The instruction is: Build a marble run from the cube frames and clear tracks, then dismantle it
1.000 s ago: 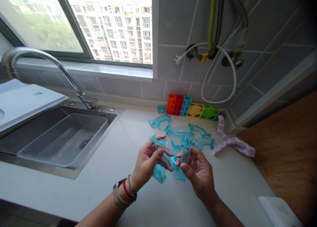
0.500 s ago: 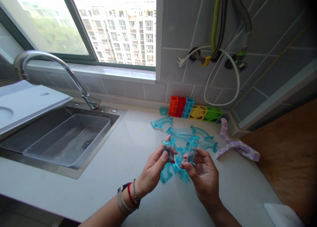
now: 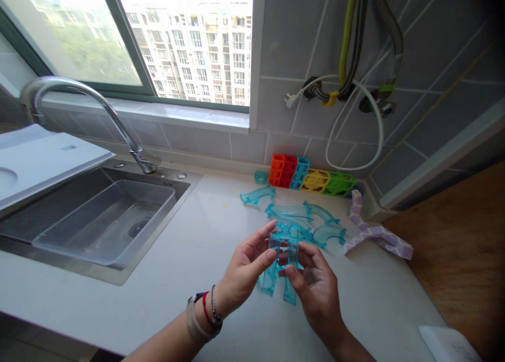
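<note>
My left hand (image 3: 245, 270) is closed round a clear blue plastic track piece (image 3: 269, 280), thumb on its near face. A similar clear blue track piece (image 3: 291, 291) is pinched in my right hand (image 3: 315, 283). Both pieces stand side by side over the white counter, their upper ends close together; whether they are joined I cannot tell. Behind them lie curved clear blue tracks, among them one at the left (image 3: 258, 195) and one at the right (image 3: 332, 232). My fingers partly hide the held pieces.
Red (image 3: 289, 171), yellow (image 3: 315, 179) and green (image 3: 341, 183) openwork blocks line the wall. A purple-and-white jointed piece (image 3: 373, 230) lies at the right. To the left is a sink with a clear plastic basin (image 3: 114, 241) and a curved faucet (image 3: 106, 107).
Both hands have come closer together, so the gap between the two blue track pieces has narrowed. My right hand moved left and slightly down. The things on the counter stayed put.
</note>
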`<state>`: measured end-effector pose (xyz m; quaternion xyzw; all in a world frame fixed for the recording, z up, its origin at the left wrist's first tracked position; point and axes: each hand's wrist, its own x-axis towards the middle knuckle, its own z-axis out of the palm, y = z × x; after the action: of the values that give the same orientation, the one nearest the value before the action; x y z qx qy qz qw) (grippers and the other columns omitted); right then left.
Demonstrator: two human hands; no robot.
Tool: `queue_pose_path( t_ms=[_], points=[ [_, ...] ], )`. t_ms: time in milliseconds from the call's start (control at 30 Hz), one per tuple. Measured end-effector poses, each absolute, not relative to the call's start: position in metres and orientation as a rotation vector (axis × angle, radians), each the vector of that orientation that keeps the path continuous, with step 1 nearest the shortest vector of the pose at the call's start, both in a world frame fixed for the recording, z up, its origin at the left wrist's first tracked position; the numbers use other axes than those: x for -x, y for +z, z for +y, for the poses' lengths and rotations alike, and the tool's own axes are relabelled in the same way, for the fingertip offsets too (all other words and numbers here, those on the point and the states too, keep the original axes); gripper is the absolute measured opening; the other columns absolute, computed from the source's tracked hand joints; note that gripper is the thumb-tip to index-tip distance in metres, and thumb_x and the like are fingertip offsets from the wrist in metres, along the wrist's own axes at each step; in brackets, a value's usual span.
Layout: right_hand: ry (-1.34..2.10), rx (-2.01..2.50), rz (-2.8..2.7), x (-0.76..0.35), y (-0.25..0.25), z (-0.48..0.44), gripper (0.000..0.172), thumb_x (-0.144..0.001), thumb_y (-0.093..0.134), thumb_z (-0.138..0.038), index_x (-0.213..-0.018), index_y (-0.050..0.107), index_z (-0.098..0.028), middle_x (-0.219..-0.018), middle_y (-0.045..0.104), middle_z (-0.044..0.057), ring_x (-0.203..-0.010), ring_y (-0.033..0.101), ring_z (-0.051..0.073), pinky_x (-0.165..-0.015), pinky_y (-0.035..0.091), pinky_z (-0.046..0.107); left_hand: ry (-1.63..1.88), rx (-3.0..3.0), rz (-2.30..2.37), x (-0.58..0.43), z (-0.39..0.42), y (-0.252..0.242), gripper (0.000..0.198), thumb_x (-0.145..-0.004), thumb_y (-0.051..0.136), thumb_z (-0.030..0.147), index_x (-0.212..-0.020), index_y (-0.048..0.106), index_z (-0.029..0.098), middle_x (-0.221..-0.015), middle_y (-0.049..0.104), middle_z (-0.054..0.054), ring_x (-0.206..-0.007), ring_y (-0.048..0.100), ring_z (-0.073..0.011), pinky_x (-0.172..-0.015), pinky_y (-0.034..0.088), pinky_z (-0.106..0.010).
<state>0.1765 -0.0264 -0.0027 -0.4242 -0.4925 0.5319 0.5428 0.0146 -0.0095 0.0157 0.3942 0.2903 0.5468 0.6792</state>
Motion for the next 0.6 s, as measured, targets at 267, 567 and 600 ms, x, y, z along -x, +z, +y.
queue_pose_path(
  t_ms=[267, 567, 600],
  points=[
    [1.303, 1.002, -1.164, -0.1768, -0.0027, -0.0253, 0.042, -0.086, 0.075, -0.034, -0.122, 0.055, -0.026, -0.112, 0.073, 0.01, -0.099, 0.072, 0.026, -0.072, 0.061, 0.033, 1.253, -0.794, 0.639, -0.016, -0.0073, 0.0156, 0.05, -0.081, 0.079, 0.025, -0.129, 0.064, 0.023, -0.121, 0.069, -0.011, -0.11, 0.067, -0.0268, -0.095, 0.052, -0.039],
    [1.29, 1.016, -1.202, -0.1747, -0.0004, -0.0254, 0.038, -0.086, 0.074, -0.035, -0.117, 0.055, -0.025, -0.11, 0.071, 0.009, -0.098, 0.07, 0.024, -0.077, 0.059, 0.033, 1.269, -0.826, 0.673, -0.016, -0.0074, 0.0162, 0.049, -0.081, 0.079, 0.026, -0.127, 0.064, 0.023, -0.124, 0.066, -0.011, -0.106, 0.068, -0.0266, -0.093, 0.053, -0.038],
    [1.285, 1.013, -1.213, -0.1745, -0.0002, -0.0254, 0.036, -0.087, 0.074, -0.035, -0.116, 0.056, -0.024, -0.108, 0.071, 0.009, -0.095, 0.07, 0.023, -0.076, 0.059, 0.032, 1.268, -0.837, 0.662, -0.0158, -0.0072, 0.0159, 0.05, -0.08, 0.079, 0.026, -0.127, 0.064, 0.023, -0.124, 0.066, -0.011, -0.105, 0.069, -0.0265, -0.092, 0.053, -0.037]
  ],
)
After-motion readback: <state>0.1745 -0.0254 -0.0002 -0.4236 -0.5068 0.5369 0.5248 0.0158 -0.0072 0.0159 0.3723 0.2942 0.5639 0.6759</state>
